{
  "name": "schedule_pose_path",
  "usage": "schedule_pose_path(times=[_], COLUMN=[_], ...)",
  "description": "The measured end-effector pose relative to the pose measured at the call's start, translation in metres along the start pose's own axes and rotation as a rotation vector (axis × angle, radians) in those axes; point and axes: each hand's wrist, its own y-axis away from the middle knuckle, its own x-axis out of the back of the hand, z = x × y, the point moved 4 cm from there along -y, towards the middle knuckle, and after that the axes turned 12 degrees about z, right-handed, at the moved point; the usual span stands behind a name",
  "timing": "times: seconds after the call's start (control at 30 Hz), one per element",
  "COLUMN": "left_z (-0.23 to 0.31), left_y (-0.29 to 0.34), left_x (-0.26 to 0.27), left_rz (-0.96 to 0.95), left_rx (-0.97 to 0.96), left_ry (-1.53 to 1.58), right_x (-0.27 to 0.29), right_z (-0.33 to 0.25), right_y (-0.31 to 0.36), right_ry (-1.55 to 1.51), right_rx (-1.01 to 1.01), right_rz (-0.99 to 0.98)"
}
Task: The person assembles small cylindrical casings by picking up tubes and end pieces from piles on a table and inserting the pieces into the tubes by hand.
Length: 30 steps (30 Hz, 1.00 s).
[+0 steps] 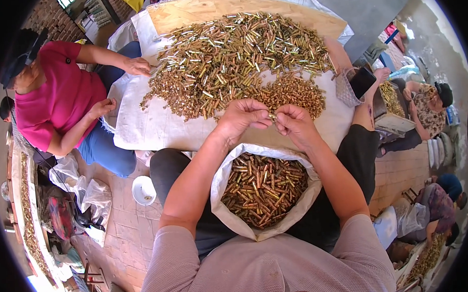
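Both my hands meet over the near edge of the cloth-covered table. Between them sits a small brass-coloured metal piece (pixel 272 116), too small to make out its exact kind. My left hand (pixel 245 117) pinches it from one side, and my right hand (pixel 294 121) pinches it from the other. Just beyond my fingers lies a pile of tiny golden metal parts (pixel 294 94). Behind that spreads a large heap of brass-coloured cylindrical metal pieces (pixel 240 57). Below my hands, a white sack (pixel 223 206) stands open between my legs, holding many similar slender metal pieces (pixel 262 189).
A wooden board (pixel 238 4) edges the table's far side. At the left, a person in a pink top (pixel 64 96) reaches to the heap. A white bucket (pixel 143 190) stands on the brick floor. A dark phone (pixel 362 82) is at the table's right; other people sit beyond.
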Motion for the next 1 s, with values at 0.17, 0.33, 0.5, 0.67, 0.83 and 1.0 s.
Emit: schedule_pose_path(times=[0.17, 0.33, 0.5, 0.67, 0.83, 1.0], left_z=[-0.007, -0.01, 0.003, 0.022, 0.018, 0.023], left_y=[0.0, -0.002, -0.001, -0.015, -0.022, -0.03], left_x=[-0.003, -0.004, -0.003, 0.036, 0.048, 0.052], left_rz=[-0.03, -0.019, 0.008, 0.186, 0.286, 0.418], left_rx=[0.035, 0.05, 0.014, -0.138, -0.238, -0.508], left_ry=[0.077, 0.137, 0.004, -0.334, -0.677, -1.18], right_x=[0.0, -0.004, 0.001, 0.003, -0.001, 0.01], right_z=[0.007, 0.005, -0.013, -0.037, -0.021, 0.005], right_y=[0.0, 0.001, 0.005, 0.019, 0.016, -0.012], right_ry=[-0.08, -0.101, -0.046, 0.115, 0.404, 1.075], right_rx=[0.03, 0.052, 0.004, -0.076, -0.18, 0.588], right_rz=[-0.01, 0.019, 0.078, -0.258, -0.346, -0.151])
